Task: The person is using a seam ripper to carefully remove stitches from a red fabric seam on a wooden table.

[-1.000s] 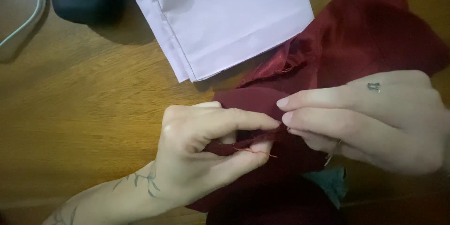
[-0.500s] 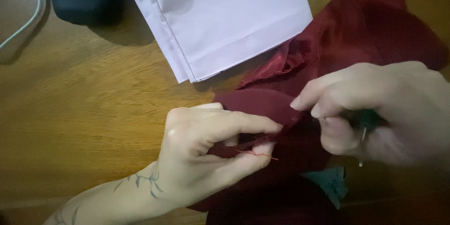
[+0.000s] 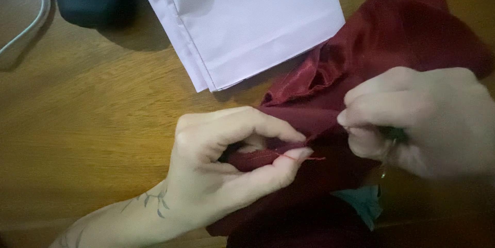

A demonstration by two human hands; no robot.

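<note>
Red cloth (image 3: 392, 46) pinched in left hand (image 3: 227, 165); blurred right hand (image 3: 417, 119) curls shut (contents unclear).

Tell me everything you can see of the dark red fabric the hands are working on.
The dark red fabric looks satiny, with a slight sheen, and lies crumpled in loose folds on the wooden table, beside folded pale lilac cloth. The left hand pinches a folded edge between thumb and forefinger, where a thin red thread sticks out. The right hand rests on it, fingers curled. A teal scrap shows at its lower edge.
</note>
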